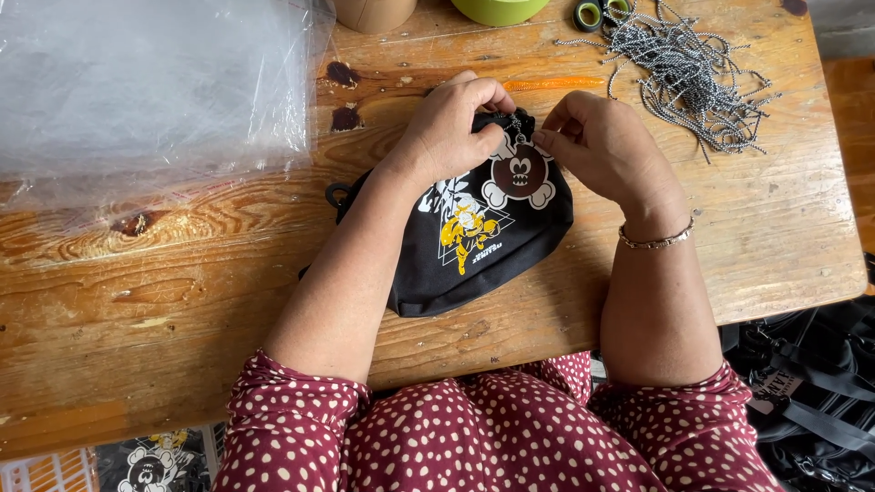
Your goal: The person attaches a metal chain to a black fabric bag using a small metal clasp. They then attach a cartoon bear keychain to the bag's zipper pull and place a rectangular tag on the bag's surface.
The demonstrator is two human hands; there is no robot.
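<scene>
A small black fabric bag (474, 246) with a white and yellow cartoon print lies on the wooden table (182, 273) in front of me. A round dark-brown cartoon tag (519, 171) with white bone shapes hangs at the bag's top edge on a short ball chain. My left hand (451, 128) grips the top edge of the bag beside the tag. My right hand (597, 146) pinches the chain or the tag's upper edge with thumb and forefinger. A gold bracelet sits on my right wrist.
A heap of clear plastic bags (146, 91) covers the table's far left. A pile of silver ball chains (684, 68) lies far right, near tape rolls (597, 13), a green bowl (497, 9) and a cardboard tube (374, 13). More black bags (807, 392) lie below the table's right edge.
</scene>
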